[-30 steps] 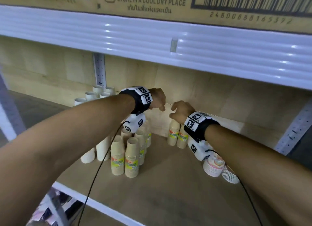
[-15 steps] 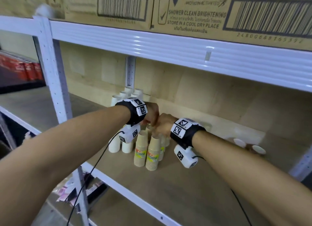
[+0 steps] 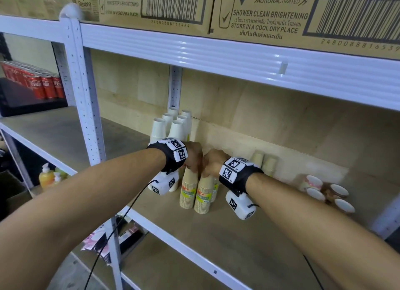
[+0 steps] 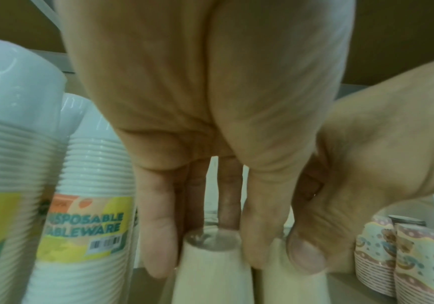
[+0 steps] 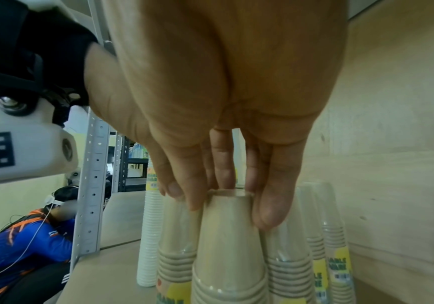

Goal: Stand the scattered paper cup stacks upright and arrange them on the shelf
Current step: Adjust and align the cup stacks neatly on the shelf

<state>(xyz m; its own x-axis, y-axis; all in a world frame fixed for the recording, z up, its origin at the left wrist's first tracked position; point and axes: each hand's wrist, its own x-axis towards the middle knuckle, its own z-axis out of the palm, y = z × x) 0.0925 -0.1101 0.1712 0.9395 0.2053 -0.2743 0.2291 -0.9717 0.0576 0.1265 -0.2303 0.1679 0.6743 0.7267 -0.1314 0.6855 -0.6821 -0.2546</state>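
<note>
Two beige paper cup stacks stand upright side by side near the shelf's front. My left hand (image 3: 194,158) grips the top of the left beige stack (image 3: 187,191); in the left wrist view its fingers (image 4: 159,242) curl down round that stack's top (image 4: 212,273). My right hand (image 3: 211,164) grips the top of the right beige stack (image 3: 203,197), and its fingers (image 5: 270,207) clasp the stack's top (image 5: 229,236). Both hands touch each other. More beige stacks stand hidden behind them.
Several white cup stacks (image 3: 173,125) stand upright behind my left wrist. Two beige stacks (image 3: 264,162) stand by the back wall. Patterned cup stacks (image 3: 324,191) lie at the right. A white upright post (image 3: 86,95) and the upper shelf rail (image 3: 238,58) bound the bay.
My right hand has moved left from the two beige stacks at the back wall to the front group. Both hands now meet there. The head view has panned left and up.
</note>
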